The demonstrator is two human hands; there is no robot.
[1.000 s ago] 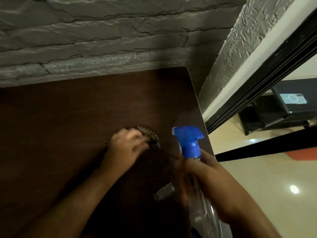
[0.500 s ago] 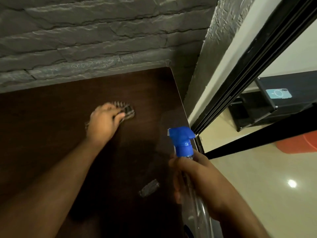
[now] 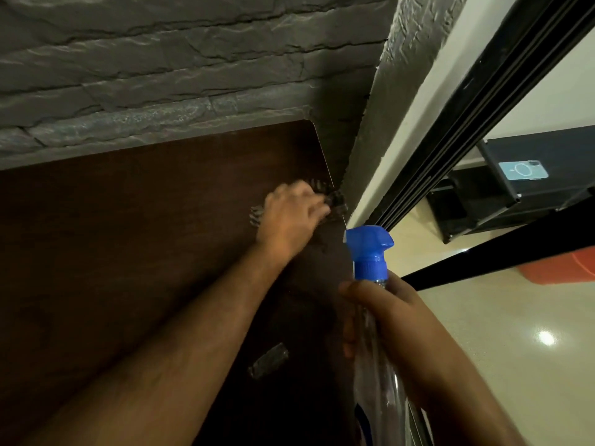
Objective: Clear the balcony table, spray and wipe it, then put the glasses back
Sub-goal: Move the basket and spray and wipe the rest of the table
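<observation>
The dark wooden table [image 3: 128, 252] carries no glasses in this view, so the clearing looks done and the job sits in the wiping stage; putting the glasses back is left, and they are nowhere in sight. Toward the table's far right corner, below the grey stone wall [image 3: 161, 75], the left hand [image 3: 289, 220] presses down on a striped cloth [image 3: 335, 197], fingers curled over it and pinning it flat to the wood. The cloth pokes out on both sides of the hand: a bit at the wrist side and more beyond the fingertips, right at the table's right edge, perhaps just overhanging it. A small pale patch [image 3: 267, 360] shows on the wood nearer the person; what it is cannot be told. Further right, the right hand [image 3: 392, 320] is wrapped around the neck of a clear spray bottle [image 3: 370, 252] with a blue trigger head, held upright over the table's right edge, apart from the cloth. No finger visibly rests on the trigger, so spraying seems paused.
</observation>
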